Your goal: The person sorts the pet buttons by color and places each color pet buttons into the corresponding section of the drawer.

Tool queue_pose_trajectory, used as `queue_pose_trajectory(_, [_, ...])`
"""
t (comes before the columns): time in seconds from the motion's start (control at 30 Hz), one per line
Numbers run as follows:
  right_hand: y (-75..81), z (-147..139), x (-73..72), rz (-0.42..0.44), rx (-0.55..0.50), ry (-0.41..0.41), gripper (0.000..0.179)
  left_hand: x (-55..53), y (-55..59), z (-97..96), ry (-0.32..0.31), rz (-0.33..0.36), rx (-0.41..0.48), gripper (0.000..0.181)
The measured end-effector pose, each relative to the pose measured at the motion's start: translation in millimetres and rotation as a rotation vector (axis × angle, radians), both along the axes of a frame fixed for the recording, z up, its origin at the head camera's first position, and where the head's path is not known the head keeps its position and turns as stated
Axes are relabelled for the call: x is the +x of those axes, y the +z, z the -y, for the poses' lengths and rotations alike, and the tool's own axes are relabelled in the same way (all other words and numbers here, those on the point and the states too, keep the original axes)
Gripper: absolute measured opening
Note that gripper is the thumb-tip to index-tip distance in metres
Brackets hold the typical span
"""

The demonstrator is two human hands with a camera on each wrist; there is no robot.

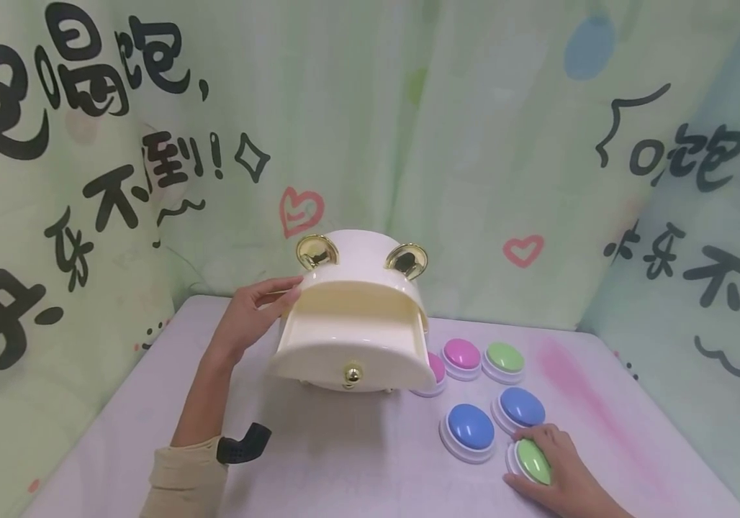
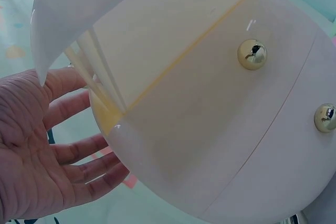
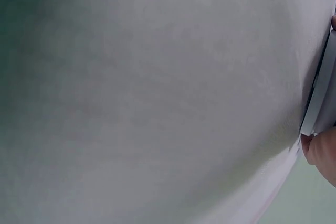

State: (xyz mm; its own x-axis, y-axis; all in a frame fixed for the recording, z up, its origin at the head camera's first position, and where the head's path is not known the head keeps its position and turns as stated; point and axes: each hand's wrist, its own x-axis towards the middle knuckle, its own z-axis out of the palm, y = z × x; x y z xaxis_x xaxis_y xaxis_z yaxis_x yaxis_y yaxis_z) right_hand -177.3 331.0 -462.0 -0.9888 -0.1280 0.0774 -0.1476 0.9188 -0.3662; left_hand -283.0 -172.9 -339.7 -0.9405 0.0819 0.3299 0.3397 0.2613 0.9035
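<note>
My left hand [image 1: 247,324] touches the left side of a white rounded box [image 1: 362,248] with two gold-rimmed bumps on top. The box's drawer [image 1: 325,365] is pulled out, its bare inside visible, and a gold knob [image 1: 353,373] sits on its front. In the left wrist view, the fingers of the left hand [image 2: 31,150] are extended along the box's edge. At the front right, my right hand [image 1: 564,471] holds a green push button [image 1: 533,462] by its white base, thumb and fingers on opposite sides. Only a sliver of that button's base [image 3: 321,90] shows in the right wrist view.
Beside the box stand a blue button [image 1: 470,426], another blue button [image 1: 522,406], a green button [image 1: 504,356], a pink button [image 1: 462,353] and a partly hidden pink button [image 1: 436,368]. Printed curtains [image 1: 357,108] close off the white table [image 1: 318,460] at the back and sides.
</note>
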Motion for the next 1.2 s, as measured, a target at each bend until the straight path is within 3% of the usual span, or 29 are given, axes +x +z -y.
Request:
queue_pose_trajectory(0.33, [-1.4,-1.0,-1.8,0.072,-0.049,-0.034,0.07,-0.2,0.7,-1.3,0.0,-0.013,-0.009,0.044])
queue_pose_trajectory(0.63, [2.6,-3.1,0.8,0.033,-0.102,-0.052,0.068,0.0,2.0,-2.7,-0.003,-0.013,-0.017,0.043])
queue_pose_trajectory(0.73, [5.2,-2.1,-1.0,0.031,-0.144,-0.082,0.069,0.0,2.5,-2.7,-0.001,-0.017,-0.026,0.044])
queue_pose_trajectory(0.87, [11.5,1.8,-6.8,0.114,-0.229,-0.155,0.076,-0.3,2.6,-2.4,0.001,-0.01,-0.026,0.044])
queue_pose_trajectory(1.2, [30.1,13.9,-18.4,0.16,-0.392,-0.224,0.067,0.5,1.2,-1.2,0.009,-0.001,-0.017,0.045])
